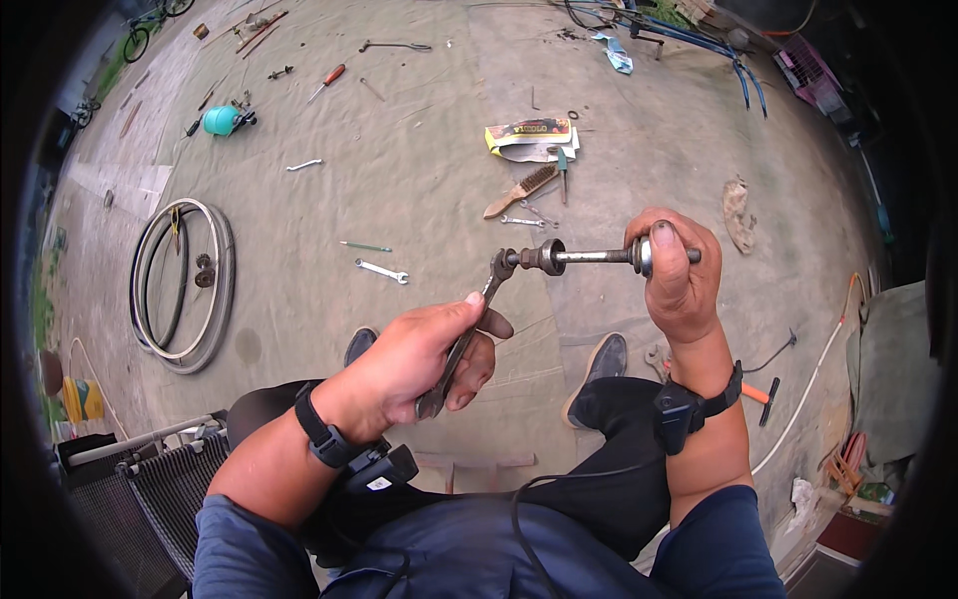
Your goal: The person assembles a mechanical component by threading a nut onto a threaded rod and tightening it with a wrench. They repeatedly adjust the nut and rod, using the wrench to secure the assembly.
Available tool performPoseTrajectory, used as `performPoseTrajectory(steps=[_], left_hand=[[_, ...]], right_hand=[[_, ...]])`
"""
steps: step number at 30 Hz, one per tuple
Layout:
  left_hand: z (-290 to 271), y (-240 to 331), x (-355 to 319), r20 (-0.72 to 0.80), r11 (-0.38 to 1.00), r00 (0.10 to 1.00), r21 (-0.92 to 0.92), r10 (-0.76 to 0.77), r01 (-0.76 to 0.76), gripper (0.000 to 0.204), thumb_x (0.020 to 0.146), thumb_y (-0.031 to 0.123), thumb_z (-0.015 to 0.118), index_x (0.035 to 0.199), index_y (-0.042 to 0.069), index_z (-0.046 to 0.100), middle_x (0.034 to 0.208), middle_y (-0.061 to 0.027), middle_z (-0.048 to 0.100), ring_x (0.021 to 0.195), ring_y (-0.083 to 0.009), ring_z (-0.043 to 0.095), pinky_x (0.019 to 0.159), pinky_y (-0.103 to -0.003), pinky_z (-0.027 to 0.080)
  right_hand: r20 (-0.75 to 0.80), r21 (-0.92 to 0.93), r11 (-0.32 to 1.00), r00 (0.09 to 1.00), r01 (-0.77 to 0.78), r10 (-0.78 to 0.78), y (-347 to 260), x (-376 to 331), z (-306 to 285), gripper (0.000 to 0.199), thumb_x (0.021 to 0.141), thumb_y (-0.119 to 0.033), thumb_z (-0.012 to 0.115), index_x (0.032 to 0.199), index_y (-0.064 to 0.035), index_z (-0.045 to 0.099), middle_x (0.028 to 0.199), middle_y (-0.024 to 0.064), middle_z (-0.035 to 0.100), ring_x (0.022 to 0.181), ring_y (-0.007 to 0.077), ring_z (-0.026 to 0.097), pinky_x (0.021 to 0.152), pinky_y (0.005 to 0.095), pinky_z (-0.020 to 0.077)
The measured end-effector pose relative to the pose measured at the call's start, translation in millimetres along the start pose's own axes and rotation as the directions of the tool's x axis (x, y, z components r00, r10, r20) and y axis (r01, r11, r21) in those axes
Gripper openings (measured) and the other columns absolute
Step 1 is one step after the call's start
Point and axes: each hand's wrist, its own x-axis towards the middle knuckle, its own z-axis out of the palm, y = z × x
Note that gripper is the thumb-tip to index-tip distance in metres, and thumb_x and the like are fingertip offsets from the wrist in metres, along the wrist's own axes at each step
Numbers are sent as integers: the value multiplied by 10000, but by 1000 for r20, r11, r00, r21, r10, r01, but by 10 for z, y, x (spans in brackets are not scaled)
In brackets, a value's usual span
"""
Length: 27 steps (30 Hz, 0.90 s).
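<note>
Between my hands a metal axle with cups and nuts on it lies level, looking like a bicycle wheel axle. My left hand is closed round a wrench, whose upper end sits on the axle's left end. At the other end my right hand grips the axle, its thumb beside a round metal cup. Just beyond the axle lie a small wrench, a wooden-handled wire brush and a green-handled tool. Another wrench and a green pencil-like stick are left of my left hand.
Bicycle rims lie on the left of the ground sheet. Farther off are a red screwdriver, a turquoise round object, a yellow-and-white package and a blue bicycle frame. An orange-handled tool and a pale hose lie at right.
</note>
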Motion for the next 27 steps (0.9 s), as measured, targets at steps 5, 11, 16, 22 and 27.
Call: performPoseTrajectory(steps=[5,11,16,22,27], left_hand=[[1,-35,10,66,998,997,-65,29,-24,470,1125,389,367,1125,-44,548,671,-87,549,465,-169,483,478,-300,422],[29,-245,61,220,919,917,142,332,-367,292,1092,348,518,1082,58,546,817,-25,583,784,-145,606,725,-307,502],[-118,-64,108,535,137,636,696,555,-705,176,953,232,690,977,80,604,861,-67,601,871,-247,623,810,-386,491],[-307,-21,112,670,-421,601,742,436,-522,147,807,186,717,797,79,617,825,-61,583,858,-280,609,835,-414,489],[-341,-120,171,474,-548,835,793,280,-266,99,812,160,680,755,94,635,818,-60,646,840,-278,673,780,-426,512]], right_hand=[[-68,37,997,995,-69,72,-9,-34,-3,437,1028,-330,460,817,14,625,682,36,537,651,136,496,599,297,392],[-22,739,630,926,-240,378,189,-39,192,488,1069,-445,388,793,-67,524,582,-9,400,478,83,322,453,265,265],[460,730,367,811,-577,361,164,-49,192,507,1049,-430,390,718,-60,495,498,0,334,401,99,257,391,275,223],[565,192,789,723,-584,397,84,32,73,537,1004,-395,462,646,-8,558,538,25,474,494,101,402,478,285,307],[563,-171,963,782,-206,267,-85,-63,201,394,956,-264,588,664,-4,539,563,124,462,511,252,413,526,367,369]])
